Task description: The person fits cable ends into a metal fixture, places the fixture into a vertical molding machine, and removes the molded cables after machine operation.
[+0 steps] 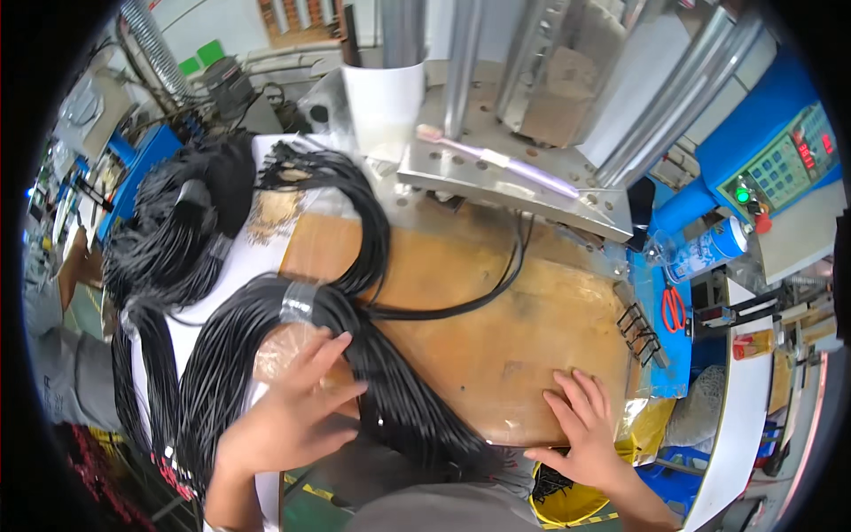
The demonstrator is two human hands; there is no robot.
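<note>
A thick bundle of black cables (232, 332), wrapped with clear tape at its top, arches over the left part of the brown work board (505, 355) and hangs past its near edge. Just over this bundle is my left hand (288, 408), slightly blurred, its fingers spread and holding nothing. My right hand (585, 434) is at the board's near right edge, fingers stretched out and nothing in them. From the bundle, a few loose black cables (443, 312) curve across the board toward the metal press base. Another looped cable bundle (368, 213) lies behind.
More black cable coils (182, 222) are piled at the left. A pink toothbrush (505, 164) lies on the metal base (532, 191), beside a white cup (384, 106). Red-handled scissors (674, 309), a spray can (709, 248) and a control panel (789, 160) stand right. Another person's arm (66, 275) shows far left.
</note>
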